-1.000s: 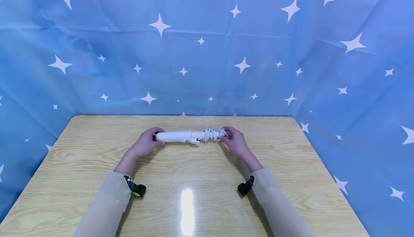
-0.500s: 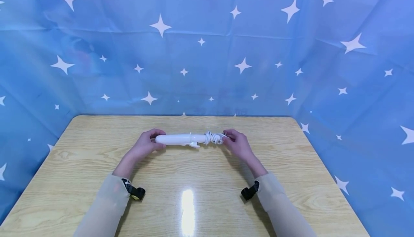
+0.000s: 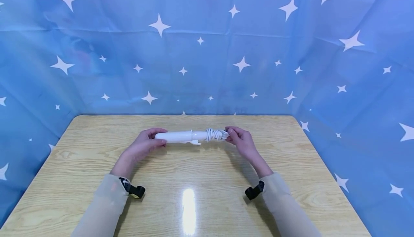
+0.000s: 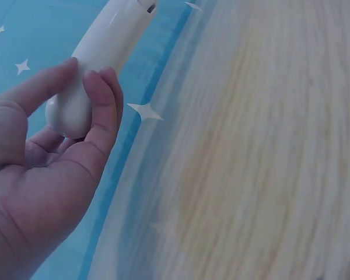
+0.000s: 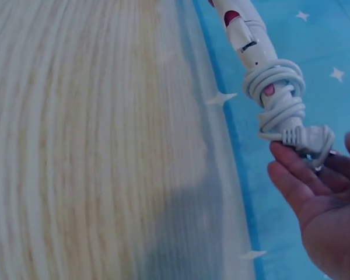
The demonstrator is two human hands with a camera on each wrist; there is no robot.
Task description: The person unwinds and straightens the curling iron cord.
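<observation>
A white curling iron [image 3: 176, 136] is held level just above the table, running left to right between the hands. My left hand [image 3: 146, 144] grips its smooth rounded end, thumb on one side and fingers curled on the other. A pale cord [image 5: 280, 105] is wound several times round the handle, which has pink buttons and a lever. The plug [image 5: 318, 140] hangs at the handle's right end. My right hand [image 3: 243, 143] is at this plug, its thumb and fingers around the prongs, with other fingertips touching its underside. The thumb's contact is partly cut off in the right wrist view.
A wood-grain table [image 3: 161, 179] lies beneath, with a bright reflection near its front. Blue curtains [image 3: 207, 82] with white stars stand at the back and sides. Each wrist wears a small black camera, such as the right camera [image 3: 254, 190].
My right hand has shifted outward, from the handle's end to the plug. The curling iron has dipped slightly, then risen. My left hand keeps its grip on the rounded end.
</observation>
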